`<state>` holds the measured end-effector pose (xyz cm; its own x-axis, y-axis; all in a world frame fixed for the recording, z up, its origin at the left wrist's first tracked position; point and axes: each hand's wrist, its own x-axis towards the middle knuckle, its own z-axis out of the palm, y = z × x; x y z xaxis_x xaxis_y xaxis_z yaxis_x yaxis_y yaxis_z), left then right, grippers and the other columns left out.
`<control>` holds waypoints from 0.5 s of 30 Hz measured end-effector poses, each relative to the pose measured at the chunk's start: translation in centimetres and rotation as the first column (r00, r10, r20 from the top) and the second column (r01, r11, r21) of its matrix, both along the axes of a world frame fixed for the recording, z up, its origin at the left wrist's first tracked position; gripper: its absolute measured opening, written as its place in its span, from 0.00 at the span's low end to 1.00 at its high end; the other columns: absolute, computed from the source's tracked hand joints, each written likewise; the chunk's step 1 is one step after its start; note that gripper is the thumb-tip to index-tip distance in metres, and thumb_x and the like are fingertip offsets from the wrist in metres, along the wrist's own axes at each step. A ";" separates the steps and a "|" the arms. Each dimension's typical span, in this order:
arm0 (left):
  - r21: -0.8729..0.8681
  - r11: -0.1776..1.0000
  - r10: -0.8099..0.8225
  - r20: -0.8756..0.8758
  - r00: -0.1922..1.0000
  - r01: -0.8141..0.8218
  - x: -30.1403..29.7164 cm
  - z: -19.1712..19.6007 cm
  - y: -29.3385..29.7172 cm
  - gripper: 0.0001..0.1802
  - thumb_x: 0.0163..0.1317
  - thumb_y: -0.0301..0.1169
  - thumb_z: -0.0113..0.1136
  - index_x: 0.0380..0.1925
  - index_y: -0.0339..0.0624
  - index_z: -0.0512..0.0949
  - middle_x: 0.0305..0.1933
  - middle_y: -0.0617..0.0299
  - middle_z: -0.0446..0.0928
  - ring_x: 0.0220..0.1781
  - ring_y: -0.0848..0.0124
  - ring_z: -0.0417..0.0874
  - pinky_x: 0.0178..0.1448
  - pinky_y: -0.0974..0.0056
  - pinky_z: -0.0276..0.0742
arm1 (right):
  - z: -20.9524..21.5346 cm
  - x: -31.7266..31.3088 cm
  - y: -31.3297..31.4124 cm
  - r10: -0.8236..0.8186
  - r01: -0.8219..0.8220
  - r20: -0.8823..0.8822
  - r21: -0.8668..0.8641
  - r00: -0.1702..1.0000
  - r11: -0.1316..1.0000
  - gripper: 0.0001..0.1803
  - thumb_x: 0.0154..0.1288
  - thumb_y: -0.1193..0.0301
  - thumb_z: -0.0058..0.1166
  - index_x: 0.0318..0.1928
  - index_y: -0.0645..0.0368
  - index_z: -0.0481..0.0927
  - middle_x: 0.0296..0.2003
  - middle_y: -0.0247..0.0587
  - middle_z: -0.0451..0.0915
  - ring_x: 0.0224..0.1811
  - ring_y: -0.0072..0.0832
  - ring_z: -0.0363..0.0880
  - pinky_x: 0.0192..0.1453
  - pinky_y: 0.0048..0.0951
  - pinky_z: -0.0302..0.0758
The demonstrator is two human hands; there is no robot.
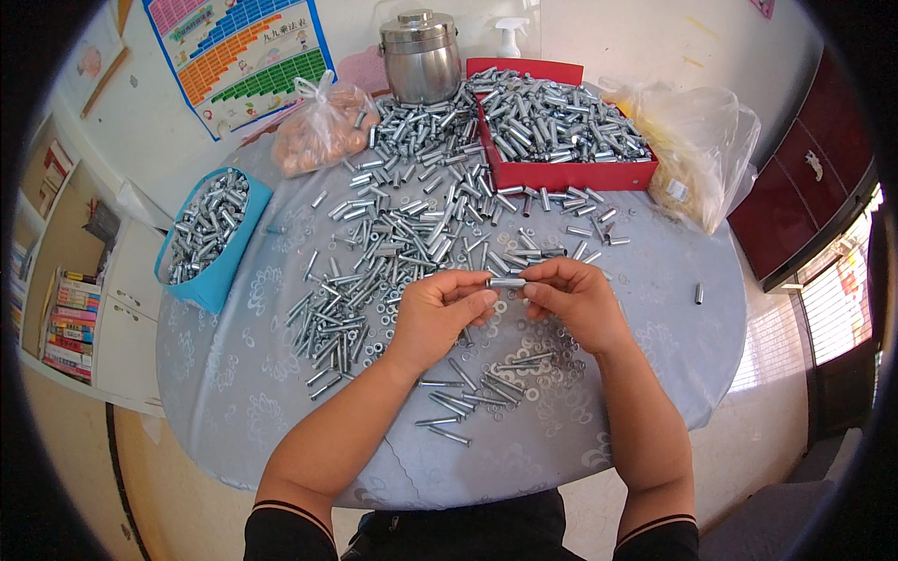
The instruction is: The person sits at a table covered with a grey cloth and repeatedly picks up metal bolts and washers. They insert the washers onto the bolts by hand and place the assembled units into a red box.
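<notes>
My left hand (432, 318) and my right hand (578, 304) meet over the middle of the table, both closed in a pinch. Between their fingertips lies a short silvery sleeve anchor (507, 282), held level with one end in each hand. Whether a bolt sits inside it is too small to tell. Just under the hands are loose washers (531, 394) and several long bolts (449, 404). A heap of bolts (339, 323) spreads left of my left hand, and loose metal sleeves (430, 220) lie scattered beyond both hands.
A red box (571, 176) heaped with metal anchors stands at the back right, beside a clear plastic bag (697, 140). The blue box (224, 280) at left holds more anchors. Behind are a bag of eggs (323, 131) and a steel pot (421, 70). One sleeve (699, 294) lies far right.
</notes>
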<state>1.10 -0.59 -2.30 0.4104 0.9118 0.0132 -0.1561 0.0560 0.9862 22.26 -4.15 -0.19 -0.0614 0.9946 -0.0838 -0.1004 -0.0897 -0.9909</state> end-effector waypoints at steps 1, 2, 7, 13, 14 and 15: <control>0.000 1.000 0.006 0.012 1.000 -0.006 0.1 0.0 -0.1 0.14 0.62 0.22 0.62 0.49 0.32 0.78 0.38 0.55 0.84 0.34 0.73 0.84 0.38 0.70 0.82 | -0.3 0.2 0.1 0.003 -0.006 0.064 0.039 0.998 0.999 0.08 0.64 0.77 0.59 0.43 0.66 0.81 0.34 0.38 0.84 0.32 0.21 0.81 0.36 0.22 0.79; 0.000 1.000 0.012 0.023 1.000 -0.012 0.2 0.1 -0.1 0.15 0.63 0.22 0.62 0.49 0.32 0.78 0.39 0.55 0.84 0.34 0.73 0.84 0.38 0.70 0.82 | -0.4 0.2 0.1 0.004 -0.015 0.128 0.078 0.992 0.997 0.08 0.64 0.77 0.59 0.43 0.66 0.81 0.33 0.37 0.83 0.31 0.19 0.81 0.36 0.21 0.78; 0.044 0.999 -0.014 0.016 1.000 0.013 0.0 0.0 -0.2 0.15 0.63 0.22 0.61 0.50 0.33 0.77 0.40 0.55 0.83 0.35 0.73 0.84 0.39 0.70 0.82 | 0.7 -0.4 -0.4 0.001 -0.004 0.077 0.029 0.997 1.000 0.07 0.63 0.76 0.60 0.41 0.64 0.82 0.29 0.32 0.81 0.30 0.17 0.78 0.34 0.21 0.76; 0.018 0.999 0.043 0.056 0.998 -0.044 -0.2 -0.2 0.0 0.13 0.65 0.23 0.57 0.50 0.33 0.77 0.40 0.54 0.84 0.34 0.73 0.84 0.39 0.69 0.82 | -0.7 1.4 -0.1 -0.051 -0.092 0.582 0.213 0.811 0.973 0.08 0.57 0.72 0.63 0.38 0.60 0.83 0.30 0.38 0.82 0.31 0.27 0.80 0.36 0.30 0.76; 0.016 0.999 0.046 0.063 0.997 -0.048 -0.2 -0.2 0.0 0.13 0.66 0.23 0.57 0.50 0.33 0.77 0.40 0.54 0.84 0.34 0.73 0.84 0.39 0.69 0.82 | -0.8 1.4 -0.1 -0.023 -0.156 0.631 0.227 0.776 0.961 0.09 0.56 0.71 0.63 0.37 0.59 0.84 0.31 0.40 0.82 0.32 0.31 0.81 0.38 0.32 0.77; 0.019 0.999 0.042 0.067 0.997 -0.043 -0.3 -0.3 0.0 0.13 0.66 0.23 0.56 0.50 0.33 0.77 0.40 0.53 0.84 0.34 0.73 0.84 0.39 0.69 0.82 | -0.6 1.4 -0.2 -0.006 -0.229 0.695 0.245 0.719 0.942 0.09 0.55 0.71 0.62 0.37 0.58 0.84 0.32 0.41 0.81 0.34 0.34 0.81 0.39 0.34 0.77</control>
